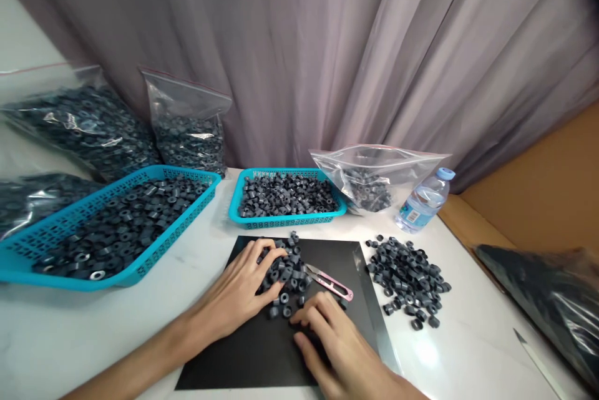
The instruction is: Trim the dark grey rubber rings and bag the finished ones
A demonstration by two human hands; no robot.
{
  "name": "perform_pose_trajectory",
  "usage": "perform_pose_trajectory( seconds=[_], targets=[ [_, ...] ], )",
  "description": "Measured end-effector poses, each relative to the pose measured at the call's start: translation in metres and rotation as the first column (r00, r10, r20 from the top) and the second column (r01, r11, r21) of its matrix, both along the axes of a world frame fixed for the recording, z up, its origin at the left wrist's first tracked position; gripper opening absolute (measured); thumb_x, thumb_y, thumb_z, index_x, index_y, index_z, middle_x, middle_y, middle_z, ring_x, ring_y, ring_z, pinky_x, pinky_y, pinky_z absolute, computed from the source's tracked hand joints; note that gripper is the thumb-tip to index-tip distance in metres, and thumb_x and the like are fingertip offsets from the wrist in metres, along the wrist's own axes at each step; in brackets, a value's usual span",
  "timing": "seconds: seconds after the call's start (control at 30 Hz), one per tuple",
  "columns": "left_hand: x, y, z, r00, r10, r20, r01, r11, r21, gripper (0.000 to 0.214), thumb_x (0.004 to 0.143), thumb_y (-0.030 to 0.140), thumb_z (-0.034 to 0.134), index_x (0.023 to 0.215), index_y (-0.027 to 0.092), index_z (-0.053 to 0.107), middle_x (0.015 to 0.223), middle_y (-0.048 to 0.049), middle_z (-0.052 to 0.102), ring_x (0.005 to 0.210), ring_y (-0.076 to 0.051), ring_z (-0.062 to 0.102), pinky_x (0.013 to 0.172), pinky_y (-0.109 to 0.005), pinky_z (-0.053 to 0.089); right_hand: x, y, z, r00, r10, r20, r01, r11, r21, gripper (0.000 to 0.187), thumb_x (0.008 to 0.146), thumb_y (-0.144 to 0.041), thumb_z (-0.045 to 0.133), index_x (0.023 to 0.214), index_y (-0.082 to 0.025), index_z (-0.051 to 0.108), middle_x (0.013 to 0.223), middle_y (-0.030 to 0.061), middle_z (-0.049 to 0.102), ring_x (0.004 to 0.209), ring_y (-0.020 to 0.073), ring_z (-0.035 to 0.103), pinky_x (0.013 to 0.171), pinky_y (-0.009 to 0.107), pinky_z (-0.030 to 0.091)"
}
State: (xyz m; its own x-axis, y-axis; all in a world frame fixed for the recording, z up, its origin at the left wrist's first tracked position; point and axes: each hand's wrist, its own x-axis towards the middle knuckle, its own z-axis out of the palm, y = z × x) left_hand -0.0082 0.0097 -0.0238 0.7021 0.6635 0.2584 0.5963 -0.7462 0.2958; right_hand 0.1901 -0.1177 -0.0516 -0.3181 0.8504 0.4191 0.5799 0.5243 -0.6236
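Observation:
A small heap of dark rubber rings (287,272) lies on a black mat (262,350) in front of me. My left hand (243,291) rests on the left side of that heap, fingers curled over several rings. My right hand (334,341) lies on the mat just below the heap, fingers bent, fingertips touching the nearest rings. What the fingers pinch, if anything, is hidden. Pink thread snips (330,281) lie on the mat right of the heap, above my right hand.
A loose pile of rings (409,278) lies on the white table right of the mat. Two turquoise baskets (140,263) (285,220) full of rings stand behind. Clear bags of rings (187,138) (374,181), a water bottle (423,200) and a dark bag (552,300) surround them.

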Motion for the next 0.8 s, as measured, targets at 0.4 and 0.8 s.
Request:
perform_pose_trajectory(
  seconds=[0.4,0.8],
  targets=[
    [-0.002,-0.008,0.008,0.999,-0.048,0.015,0.048,0.998,0.041,0.040,0.093,0.032,0.056,0.132,0.030,0.047,0.133,-0.0058,0.050,0.122,-0.026,0.053,0.102,-0.042,0.048,0.037,-0.005,0.007,0.650,-0.598,0.468,0.421,0.797,0.434,0.037,0.102,-0.049,0.039,0.115,-0.017,0.053,0.094,0.0116,0.061,0.084,0.0296,0.060,0.069,0.042,0.050],
    [-0.002,-0.006,0.007,1.000,-0.014,0.008,0.013,0.997,0.080,0.050,0.091,0.047,0.059,0.137,0.034,0.045,0.142,-0.0030,0.051,0.123,-0.026,0.051,0.101,-0.044,0.047,0.055,-0.030,-0.010,0.652,-0.532,0.540,0.320,0.839,0.440,0.031,0.109,-0.029,0.021,0.094,-0.021,0.047,0.067,0.0008,0.058,0.043,0.0156,0.058,0.037,0.030,0.024]
  ],
)
